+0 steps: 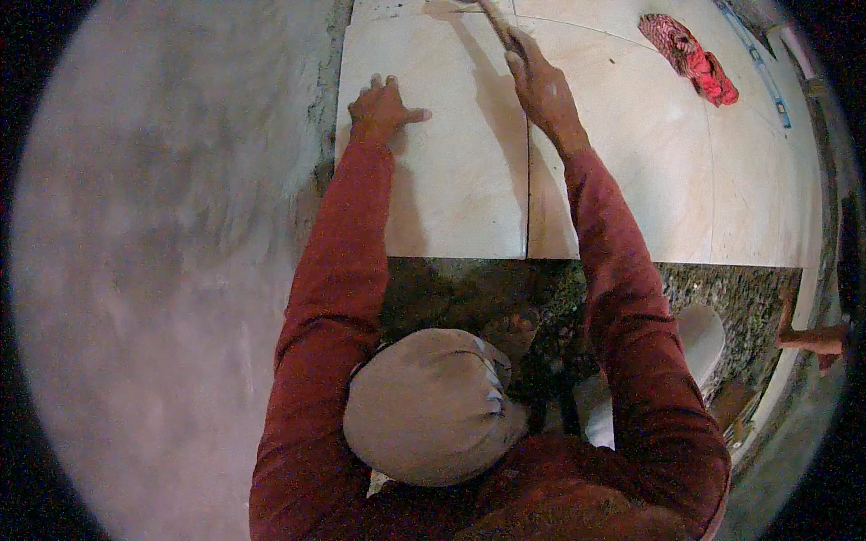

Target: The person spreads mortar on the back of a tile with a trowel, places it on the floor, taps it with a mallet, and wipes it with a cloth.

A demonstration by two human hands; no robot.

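- Clamped wooden handle (493, 20) in right hand (546, 95), jutting forward near far end of pale tile (460, 189).
- Spread left hand (381, 113) on tile.
- Saw red cloth (693, 61), blue level (764, 72) right of tile.

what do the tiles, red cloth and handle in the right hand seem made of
Tiles: probably ceramic or stone, smooth, from the faint cream veining and thin straight seams.
Cloth: soft fabric, matte, partly patterned, crumpled into folds.
Handle: perhaps wood, dull brown; too blurred to be sure.
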